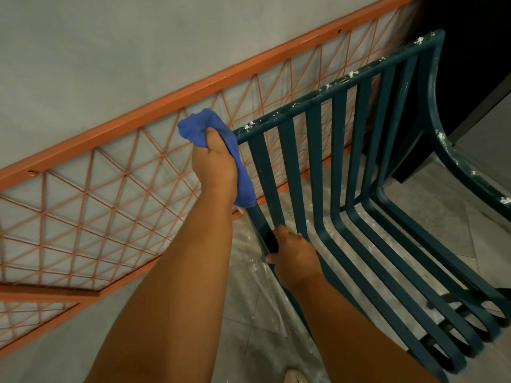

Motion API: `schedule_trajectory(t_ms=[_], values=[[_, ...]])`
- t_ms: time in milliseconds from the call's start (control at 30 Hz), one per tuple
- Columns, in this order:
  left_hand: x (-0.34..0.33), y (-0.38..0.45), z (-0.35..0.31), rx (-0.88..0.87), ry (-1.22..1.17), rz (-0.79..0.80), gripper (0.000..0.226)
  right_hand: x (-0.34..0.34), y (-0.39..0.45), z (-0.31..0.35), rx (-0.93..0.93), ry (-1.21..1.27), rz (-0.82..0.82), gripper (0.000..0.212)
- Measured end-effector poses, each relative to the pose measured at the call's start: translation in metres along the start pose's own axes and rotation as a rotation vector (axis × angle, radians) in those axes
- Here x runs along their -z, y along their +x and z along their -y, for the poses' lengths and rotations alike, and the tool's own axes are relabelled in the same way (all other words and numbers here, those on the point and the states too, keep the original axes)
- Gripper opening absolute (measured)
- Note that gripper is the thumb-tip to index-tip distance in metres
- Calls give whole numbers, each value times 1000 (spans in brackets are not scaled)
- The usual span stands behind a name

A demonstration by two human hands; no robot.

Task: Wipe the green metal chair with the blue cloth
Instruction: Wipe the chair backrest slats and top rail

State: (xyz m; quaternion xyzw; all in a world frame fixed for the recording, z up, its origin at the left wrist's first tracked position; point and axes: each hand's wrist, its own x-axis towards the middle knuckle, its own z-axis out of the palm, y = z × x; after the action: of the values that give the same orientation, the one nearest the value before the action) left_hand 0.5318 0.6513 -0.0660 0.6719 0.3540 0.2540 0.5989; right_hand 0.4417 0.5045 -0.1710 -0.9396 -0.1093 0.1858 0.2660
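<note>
While an orange lattice panel (91,205) is seen leaning against the grey wall (110,51) at the left, the blue cloth (210,128) is gripped in the left hand (214,164), whose fingers are curled tightly round the bunched fabric. The cloth is pressed against the left end of the top rail and the outermost upright of the green metal chair (348,172), with one end bunched above the fist and the other trailing down along the upright below the wrist. Lower and slightly to the right, the chair frame is held by the right hand (294,252) at the bend where the backrest slats curve into the seat; its fingers are wrapped round the edge bar and its thumb is laid across the bar on the near side. The chair is stood on a pale tiled floor (431,217) that is covered in part by a clear plastic sheet (265,294), and white specks are scattered along its top rail and its far arm (448,150). A dark surface (475,64) is seen behind the chair at the upper right. No brand, label or writing can be read anywhere on the cloth, the chair or the panel.
</note>
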Motion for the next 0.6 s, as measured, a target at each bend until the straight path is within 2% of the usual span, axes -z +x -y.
schedule_trajectory(t_ms=[133, 233, 333, 400, 533, 600], values=[[11, 23, -22, 430, -54, 244, 18, 0, 0, 1, 5, -4, -2, 49], [16, 39, -33, 463, 90, 388, 12, 0, -1, 1, 7, -10, 1, 50], [14, 35, -36, 424, 109, 359, 11, 1, -2, 1, 10, -2, -2, 49], [10, 23, -28, 325, -15, 280, 14, 1, -2, 1, 7, 14, 0, 49], [7, -20, -1, -196, -21, 122, 18, 1, -2, 1, -2, 23, 1, 48], [3, -26, 3, -292, -20, 74, 12, 1, -2, 1, -12, 25, 8, 49]])
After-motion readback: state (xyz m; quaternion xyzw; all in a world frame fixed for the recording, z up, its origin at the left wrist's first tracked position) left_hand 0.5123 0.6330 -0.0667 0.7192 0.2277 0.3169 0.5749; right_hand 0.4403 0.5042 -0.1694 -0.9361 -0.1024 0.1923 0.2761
